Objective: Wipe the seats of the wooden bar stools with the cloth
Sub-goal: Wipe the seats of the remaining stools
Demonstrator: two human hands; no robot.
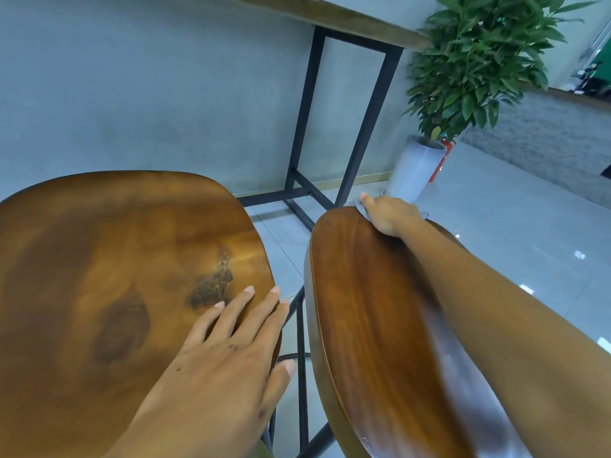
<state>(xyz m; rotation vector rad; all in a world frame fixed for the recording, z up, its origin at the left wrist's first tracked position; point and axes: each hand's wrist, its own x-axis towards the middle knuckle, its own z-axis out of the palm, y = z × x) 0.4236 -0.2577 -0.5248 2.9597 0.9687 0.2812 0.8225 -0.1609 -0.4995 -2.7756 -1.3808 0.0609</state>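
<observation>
Grey wall and pale tiled floor frame a tall black-legged bar table (350,104) with a potted plant (476,67) beside it. Two wooden stools sit before me. On the left stool seat (99,276) my left hand (231,352) rests flat, fingers spread, steadying it. The right stool seat (370,309) shows a dull smear along its near edge, so I judge it partly wiped. My right hand (388,214) presses the cloth (360,208) against its far rim, mostly hiding it. Whether the left seat has been wiped I cannot tell.
</observation>
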